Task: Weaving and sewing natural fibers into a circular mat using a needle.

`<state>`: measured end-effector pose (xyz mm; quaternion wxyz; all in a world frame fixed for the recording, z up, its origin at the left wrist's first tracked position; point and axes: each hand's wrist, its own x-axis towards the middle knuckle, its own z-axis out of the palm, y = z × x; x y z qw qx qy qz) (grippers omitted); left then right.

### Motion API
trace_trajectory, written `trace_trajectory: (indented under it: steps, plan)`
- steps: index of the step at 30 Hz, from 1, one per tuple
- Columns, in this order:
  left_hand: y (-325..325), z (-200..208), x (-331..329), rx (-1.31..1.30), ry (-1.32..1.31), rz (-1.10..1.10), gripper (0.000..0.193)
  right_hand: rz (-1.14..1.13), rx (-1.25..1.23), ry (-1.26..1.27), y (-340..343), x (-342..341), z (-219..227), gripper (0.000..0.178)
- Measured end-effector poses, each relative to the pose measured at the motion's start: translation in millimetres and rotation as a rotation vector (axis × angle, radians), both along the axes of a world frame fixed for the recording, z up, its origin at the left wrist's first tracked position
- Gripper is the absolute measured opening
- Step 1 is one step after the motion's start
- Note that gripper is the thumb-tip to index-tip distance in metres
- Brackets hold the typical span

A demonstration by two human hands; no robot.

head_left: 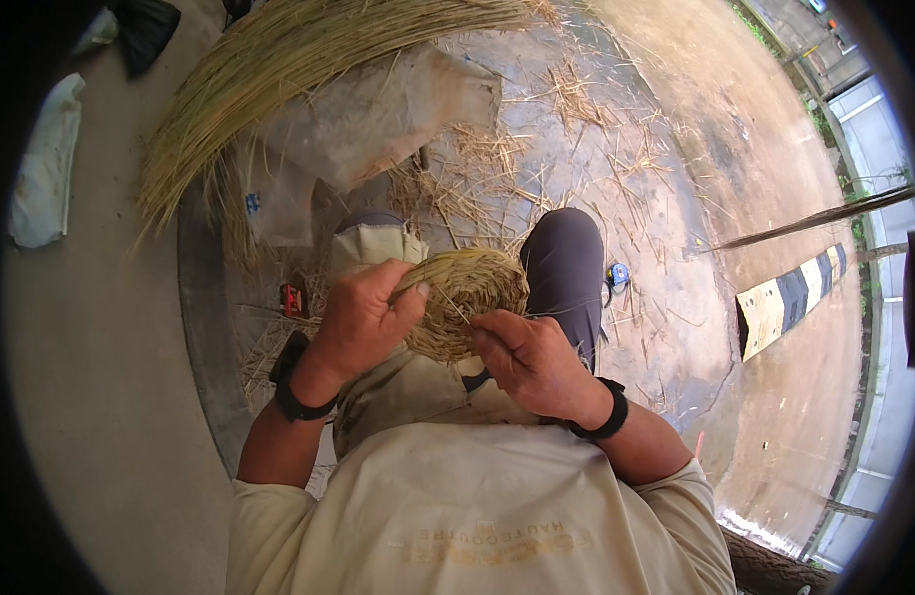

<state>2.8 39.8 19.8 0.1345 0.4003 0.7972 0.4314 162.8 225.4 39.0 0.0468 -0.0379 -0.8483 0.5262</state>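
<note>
A round, coiled straw basket [467, 288] rests in my lap between my knees, its hollow turned up toward me. My left hand [373, 312] grips its left rim, the thumb lying over the straw and the fingers out of sight behind it. At the basket's near right side, my right hand [532, 357] pinches a thin straw strand between thumb and forefinger. The strand runs up toward the woven inside; where it ends is too fine to make out.
A big bundle of long straw [309, 84] lies across the far left, beside a crumpled translucent sheet [378, 119]. Loose straw litters the ground. A blue tape measure [618, 276] sits right of my knee, a red object [295, 299] left. A black-and-white striped block [790, 297] stands farther right.
</note>
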Motion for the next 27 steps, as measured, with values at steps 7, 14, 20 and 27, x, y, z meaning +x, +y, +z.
trace_trajectory:
  steps: [7,14,20,27]
  plan:
    - [4,0,9,-0.023,0.184,0.018,0.019,-0.035,-0.193,-0.164,1,1,4,0.015]
    - [10,6,21,-0.052,0.426,0.024,0.020,-0.100,-0.406,-0.244,-6,-8,4,0.021]
    - [6,2,17,-0.053,0.436,-0.099,0.020,-0.112,-0.340,-0.284,-11,-18,-3,0.021]
    - [5,8,8,-0.078,0.518,-0.153,0.017,0.022,-0.332,-0.320,-5,-4,6,0.019]
